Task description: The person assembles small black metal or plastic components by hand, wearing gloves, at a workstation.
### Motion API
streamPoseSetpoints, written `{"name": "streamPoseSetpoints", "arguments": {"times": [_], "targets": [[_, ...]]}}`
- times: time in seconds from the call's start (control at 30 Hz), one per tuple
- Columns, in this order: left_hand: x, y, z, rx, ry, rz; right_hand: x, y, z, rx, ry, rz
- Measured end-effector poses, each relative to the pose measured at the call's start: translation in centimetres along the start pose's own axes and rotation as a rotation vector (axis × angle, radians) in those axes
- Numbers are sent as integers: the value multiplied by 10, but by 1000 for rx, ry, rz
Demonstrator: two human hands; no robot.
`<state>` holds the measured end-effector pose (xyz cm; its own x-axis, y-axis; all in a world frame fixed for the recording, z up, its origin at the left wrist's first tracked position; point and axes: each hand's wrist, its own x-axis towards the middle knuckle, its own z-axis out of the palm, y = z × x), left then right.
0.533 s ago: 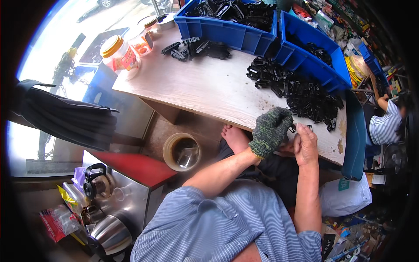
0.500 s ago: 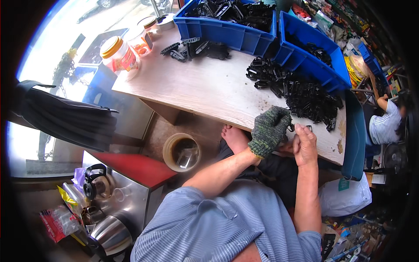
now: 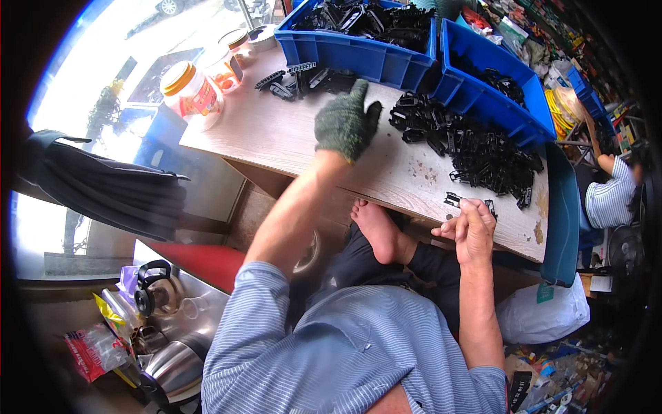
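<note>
My left hand [image 3: 347, 123], in a dark green knitted glove, hovers over the table just short of a small pile of black plastic parts [image 3: 298, 81] at the back left. Its thumb stands apart from the fingers and nothing shows in its grasp. At the table's front edge my bare right hand [image 3: 472, 231] pinches a small black slotted plastic part [image 3: 453, 199] between thumb and fingers. Beyond that hand lies a larger heap of similar black parts [image 3: 483, 155].
Two blue bins [image 3: 358, 56] with black parts line the table's back. Clear jars with orange lids [image 3: 181, 77] stand at the left corner. Below the table sits a bucket [image 3: 307, 255], partly hidden by my left arm. A steel kettle [image 3: 172, 372] is at lower left.
My left hand has left the right hand and swung up and left across the table. The right hand stays near the front edge, the black part now showing above its fingers.
</note>
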<state>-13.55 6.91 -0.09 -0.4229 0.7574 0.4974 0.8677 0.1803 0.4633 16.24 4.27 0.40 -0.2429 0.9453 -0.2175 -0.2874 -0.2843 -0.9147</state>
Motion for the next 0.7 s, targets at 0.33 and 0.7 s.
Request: {"name": "streamPoseSetpoints", "arguments": {"times": [0.33, 0.7], "targets": [[2, -30, -17, 201, -92, 243, 6, 3, -2, -16, -8, 30], [-32, -9, -27, -44, -102, 316, 4, 4, -3, -38, -17, 33]]}}
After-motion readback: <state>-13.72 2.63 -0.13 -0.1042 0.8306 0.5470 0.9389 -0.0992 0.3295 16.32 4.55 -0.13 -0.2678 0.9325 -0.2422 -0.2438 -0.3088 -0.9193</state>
